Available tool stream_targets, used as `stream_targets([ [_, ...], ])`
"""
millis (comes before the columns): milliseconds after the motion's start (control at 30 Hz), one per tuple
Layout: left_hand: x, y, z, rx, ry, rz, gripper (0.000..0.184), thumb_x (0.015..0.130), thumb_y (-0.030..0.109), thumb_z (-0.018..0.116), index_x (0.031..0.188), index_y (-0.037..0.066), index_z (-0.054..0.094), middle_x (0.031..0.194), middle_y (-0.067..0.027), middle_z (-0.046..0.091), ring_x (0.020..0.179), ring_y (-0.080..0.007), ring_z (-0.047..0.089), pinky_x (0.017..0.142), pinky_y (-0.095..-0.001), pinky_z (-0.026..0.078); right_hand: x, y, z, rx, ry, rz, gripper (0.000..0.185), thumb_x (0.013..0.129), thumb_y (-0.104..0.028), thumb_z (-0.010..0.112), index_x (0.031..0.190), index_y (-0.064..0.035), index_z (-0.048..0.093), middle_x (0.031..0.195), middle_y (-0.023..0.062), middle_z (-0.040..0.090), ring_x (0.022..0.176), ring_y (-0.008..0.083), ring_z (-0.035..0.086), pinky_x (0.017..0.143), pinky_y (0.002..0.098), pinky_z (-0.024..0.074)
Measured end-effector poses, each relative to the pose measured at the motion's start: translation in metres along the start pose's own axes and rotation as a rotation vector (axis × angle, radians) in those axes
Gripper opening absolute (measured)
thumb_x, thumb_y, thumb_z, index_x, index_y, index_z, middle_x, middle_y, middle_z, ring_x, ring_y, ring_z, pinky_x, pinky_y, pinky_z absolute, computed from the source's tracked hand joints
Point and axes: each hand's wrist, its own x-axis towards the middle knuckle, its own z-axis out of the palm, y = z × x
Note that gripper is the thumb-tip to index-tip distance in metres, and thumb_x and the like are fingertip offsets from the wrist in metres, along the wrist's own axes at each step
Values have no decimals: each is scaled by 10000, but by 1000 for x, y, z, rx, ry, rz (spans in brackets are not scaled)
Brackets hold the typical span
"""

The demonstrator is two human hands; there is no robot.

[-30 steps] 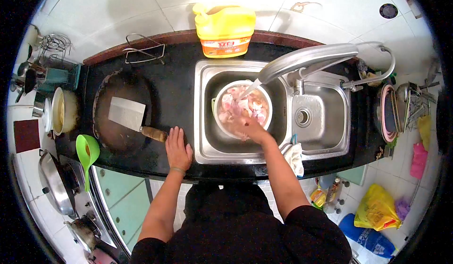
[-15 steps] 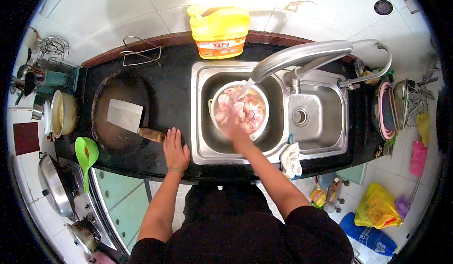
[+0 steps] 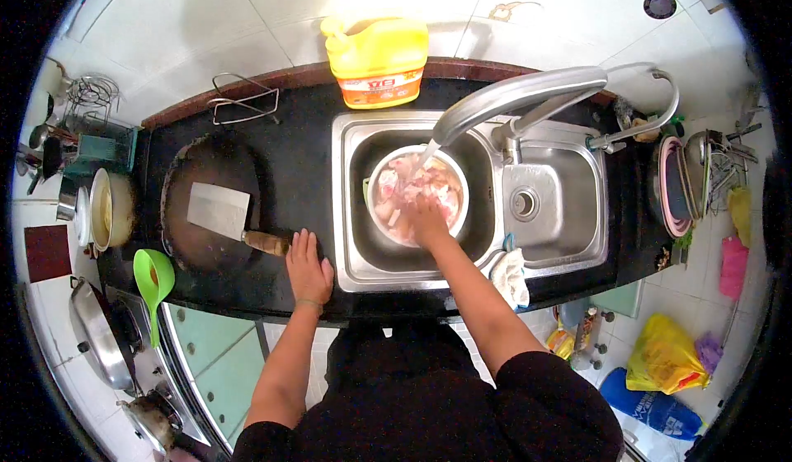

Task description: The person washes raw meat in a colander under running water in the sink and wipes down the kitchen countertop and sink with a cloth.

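left hand (image 3: 310, 275) lies flat beside knife (image 3: 234, 220), grip uncurled, empty; right hand (image 3: 428, 223) touches meat (image 3: 439, 188) in bowl (image 3: 465, 197), grip unclear.

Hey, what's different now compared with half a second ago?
The right hand has moved forward, further over the meat in the white bowl. No grasp or release is clear. The left hand stays on the counter beside the cleaver handle; water keeps running from the faucet.
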Motion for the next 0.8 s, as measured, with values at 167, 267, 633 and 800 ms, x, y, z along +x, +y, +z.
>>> stream_targets([
  [167,-1,1,1,0,-9,-6,557,766,176,495,1273,-19,373,1357,-183,343,1282,-349,275,1051,-475,202,24,-34,13,508,25,125,500,765,-137,562,1235,-26,433,1288,183,390,1204,374,356,1011,463,281],
  [267,-1,0,1,2,6,10,554,770,174,496,1275,-16,371,1358,-184,340,1283,-348,275,1052,-474,202,35,-57,9,457,278,44,448,773,-110,537,1194,14,447,1213,216,450,1167,376,396,992,436,311],
  [633,-2,0,3,-21,2,-6,607,761,120,517,1323,11,316,1386,-173,310,1300,-343,262,1077,-476,173,-18,-2,9,459,157,32,378,803,-114,490,1166,-12,490,1136,209,504,1094,340,468,908,421,390],
  [800,0,3,-2,-10,18,26,572,773,156,505,1297,-11,347,1365,-193,322,1286,-354,267,1061,-484,193,-13,25,32,107,-57,290,466,858,-196,431,1292,-34,378,1408,202,253,1313,338,233,1054,378,258],
])
